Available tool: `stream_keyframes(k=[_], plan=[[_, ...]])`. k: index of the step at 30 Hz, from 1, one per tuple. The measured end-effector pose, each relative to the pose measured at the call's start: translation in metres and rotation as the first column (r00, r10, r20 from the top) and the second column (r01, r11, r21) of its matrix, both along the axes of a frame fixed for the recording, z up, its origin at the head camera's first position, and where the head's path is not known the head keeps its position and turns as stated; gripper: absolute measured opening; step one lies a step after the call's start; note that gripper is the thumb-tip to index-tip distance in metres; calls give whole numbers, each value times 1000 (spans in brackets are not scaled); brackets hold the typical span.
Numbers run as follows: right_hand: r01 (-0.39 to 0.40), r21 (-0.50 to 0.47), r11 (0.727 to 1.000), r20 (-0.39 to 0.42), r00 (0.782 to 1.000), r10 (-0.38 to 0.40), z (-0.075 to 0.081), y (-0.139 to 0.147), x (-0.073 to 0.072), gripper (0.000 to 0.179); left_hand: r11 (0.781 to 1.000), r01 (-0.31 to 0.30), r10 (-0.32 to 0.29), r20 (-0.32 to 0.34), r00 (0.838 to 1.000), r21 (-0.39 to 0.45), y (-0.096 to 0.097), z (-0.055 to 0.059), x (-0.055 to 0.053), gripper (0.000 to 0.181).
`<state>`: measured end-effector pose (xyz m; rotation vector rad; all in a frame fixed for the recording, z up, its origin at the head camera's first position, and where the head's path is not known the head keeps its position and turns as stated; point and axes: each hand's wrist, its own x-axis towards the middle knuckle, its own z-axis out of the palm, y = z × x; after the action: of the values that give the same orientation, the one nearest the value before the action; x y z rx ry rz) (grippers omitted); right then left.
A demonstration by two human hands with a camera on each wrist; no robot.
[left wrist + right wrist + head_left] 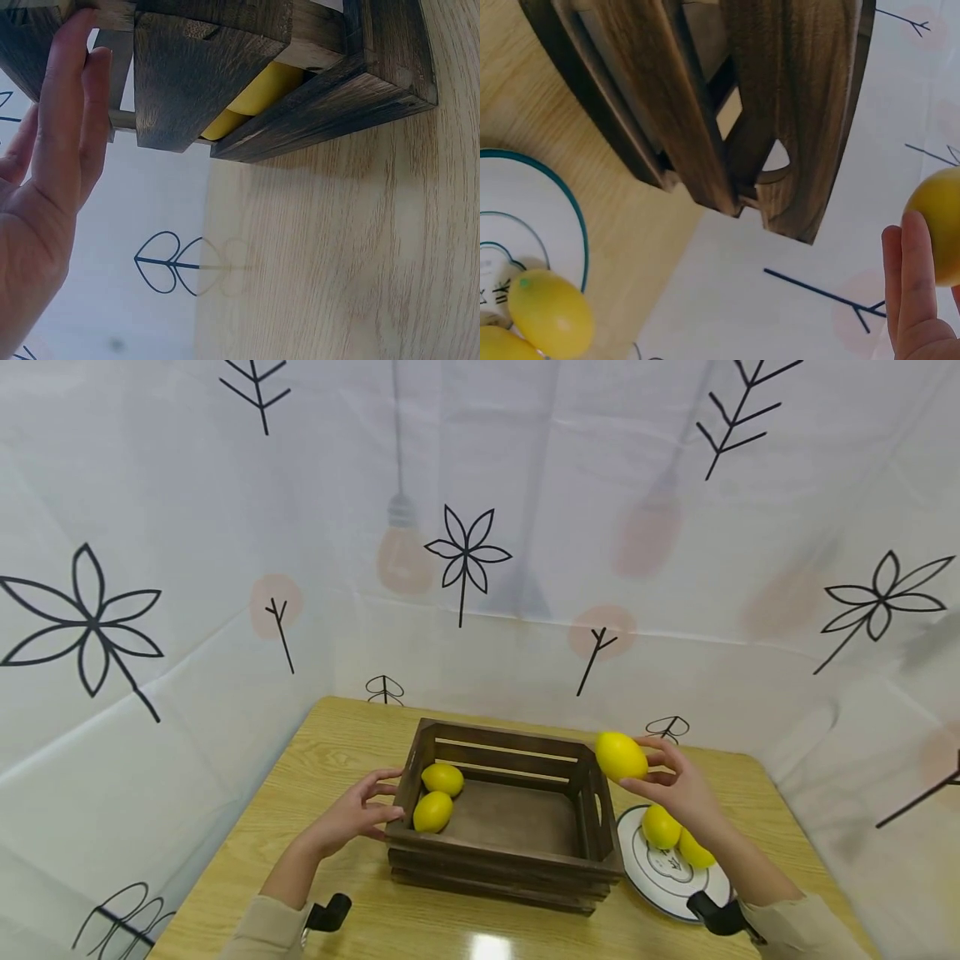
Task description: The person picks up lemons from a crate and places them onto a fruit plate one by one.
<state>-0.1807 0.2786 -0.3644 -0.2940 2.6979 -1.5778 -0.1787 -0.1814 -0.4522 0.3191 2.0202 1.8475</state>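
In the head view, my right hand [681, 785] pinches a yellow lemon [621, 757] between thumb and fingers, raised by the right end of a dark wooden crate [502, 862]. The held lemon [941, 225] is partly cut off in the right wrist view. My left hand [352, 814] rests against the crate's left end, its fingers [64, 112] fairly straight on the slats. Inside the crate, at its left end, lie two lemons, a rear one [442, 779] and a front one [432, 812].
Right of the crate, a white plate [637, 860] with a dark rim bears two more lemons, one [661, 827] partly in front of the other [696, 850]. Everything stands on a wood-grain table [337, 743], and a patterned white cloth [525, 485] hangs behind it.
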Motion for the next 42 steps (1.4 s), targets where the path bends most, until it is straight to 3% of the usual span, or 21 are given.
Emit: stream_keyframes(k=[8,23,42], plan=[[33,4,999,-12,999,-33,-10,10,3,62,1000,17,-17,-3,1000,1,0,0,-1,65],[110,3,994,84,990,-110,-40,24,7,67,1000,25,-25,-5,1000,-7,-1,-4,-4,65],[203,29,979,133,970,-205,-84,40,10,66,1000,26,-26,-8,1000,-5,-1,-2,-5,66]])
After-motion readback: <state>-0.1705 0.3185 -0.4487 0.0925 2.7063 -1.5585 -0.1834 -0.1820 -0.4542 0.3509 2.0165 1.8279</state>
